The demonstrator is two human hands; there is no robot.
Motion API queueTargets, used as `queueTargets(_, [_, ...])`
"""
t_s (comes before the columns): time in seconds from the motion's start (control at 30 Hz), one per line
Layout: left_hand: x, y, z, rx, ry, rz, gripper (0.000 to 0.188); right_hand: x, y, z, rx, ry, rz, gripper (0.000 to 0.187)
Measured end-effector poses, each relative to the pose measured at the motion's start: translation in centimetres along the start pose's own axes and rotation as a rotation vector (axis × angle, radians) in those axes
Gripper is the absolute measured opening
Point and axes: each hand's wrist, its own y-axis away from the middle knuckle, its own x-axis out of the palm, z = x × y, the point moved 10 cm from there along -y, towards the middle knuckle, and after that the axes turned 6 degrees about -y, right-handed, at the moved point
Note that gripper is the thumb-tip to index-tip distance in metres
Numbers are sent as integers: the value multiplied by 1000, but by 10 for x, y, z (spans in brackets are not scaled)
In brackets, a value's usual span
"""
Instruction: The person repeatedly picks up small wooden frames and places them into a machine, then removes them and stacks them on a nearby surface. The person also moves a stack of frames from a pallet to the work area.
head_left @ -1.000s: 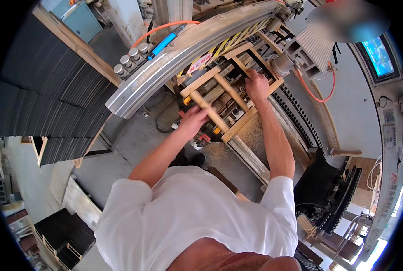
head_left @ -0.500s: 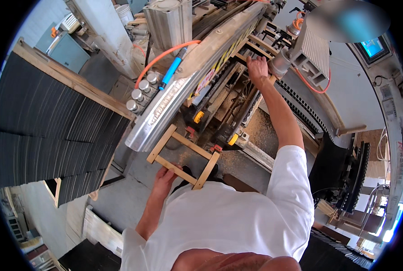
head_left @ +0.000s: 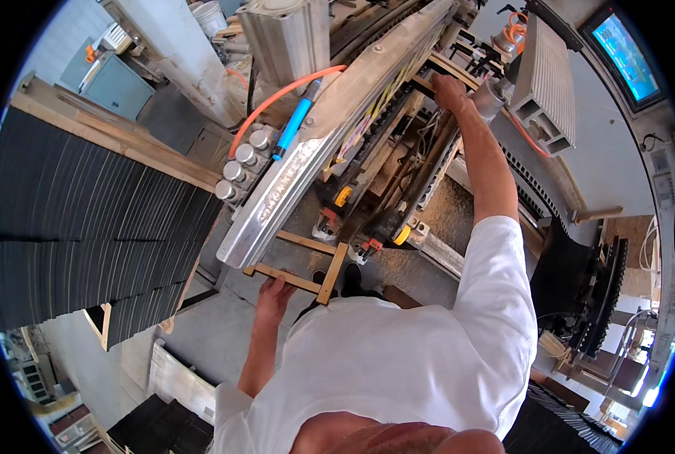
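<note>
A: In the head view, how far along does the work look?

B: Partway, I'd judge. One wooden frame (head_left: 334, 274) is off the machine rails (head_left: 421, 179), but not yet set down. A second frame (head_left: 457, 70) sits at the far end, not clear of the machine. I can't tell whether more pieces wait.

A: Where exactly is the first one?

B: Held above the floor (head_left: 209, 321), in front of the person's shoes (head_left: 351, 278) and off the near end of the rails. Its left end is partly hidden by the metal beam (head_left: 277, 193).

A: Which way does it point?

B: Its long axis seems to follow the two parallel slats, left to right, dipping slightly rightward. The right end bar slants down toward the shirt.

A: And the fingers?

B: The left hand (head_left: 274, 300) has its fingers clasped on the near slat. The right hand (head_left: 451, 94) is at the second frame; whether its fingers grip, I can't tell.
</note>
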Motion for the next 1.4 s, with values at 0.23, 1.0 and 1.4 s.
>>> queueTargets(0.23, [21,-23,24,-45,-43,-16,36,-11,2,5,-62,-114,-53,20])
queueTargets(1.0, [-38,45,8,257,-243,-511,37,29,-29,-24,-174,217,73,25])
queueTargets(1.4, [-133,208,-79,609,-179,-674,30,-1,-10,9,-84,171,43,32])
